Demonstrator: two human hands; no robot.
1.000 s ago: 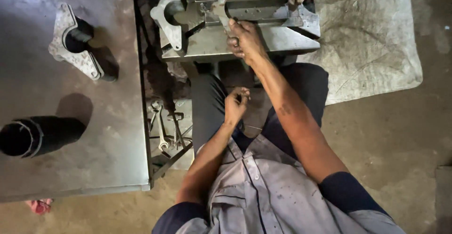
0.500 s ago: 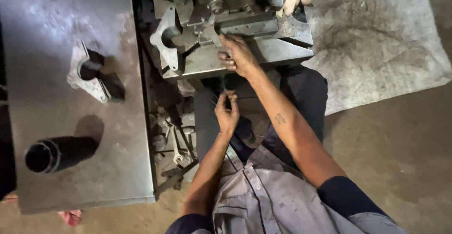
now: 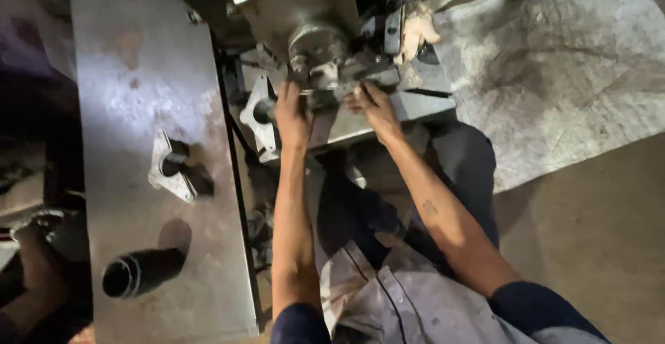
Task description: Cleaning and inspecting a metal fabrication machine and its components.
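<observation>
While both arms reach forward over the person's lap, the left hand [image 3: 292,112] rests on the front of a grey metal machine [image 3: 325,46], its fingers curled against a small part just below the machine's round hub [image 3: 315,39]. Whether those fingers pinch anything or only press on it, I cannot tell, since the part is dark and partly hidden by the hand. The right hand [image 3: 374,105] lies just beside it, to the right, fingers bent and touching the same front edge of the machine; its grip is likewise too shadowed to judge.

The machine sits on a flat steel base [image 3: 422,105] directly above the person's knees. A flanged metal bracket [image 3: 258,112] with a round hole stands at the base's left end, touching the left wrist. A pale rag or glove [image 3: 418,31] hangs near the machine's upper right side.

To the left runs a long steel plate [image 3: 131,74]. On it lie a second flanged bracket [image 3: 170,167] and, nearer the person, a dark short pipe [image 3: 138,273] on its side, well apart from both hands. A crumpled grey sheet [image 3: 561,60] covers the floor [image 3: 596,233] to the right. The person wears a light grey shirt [image 3: 409,302] with dark sleeves.
</observation>
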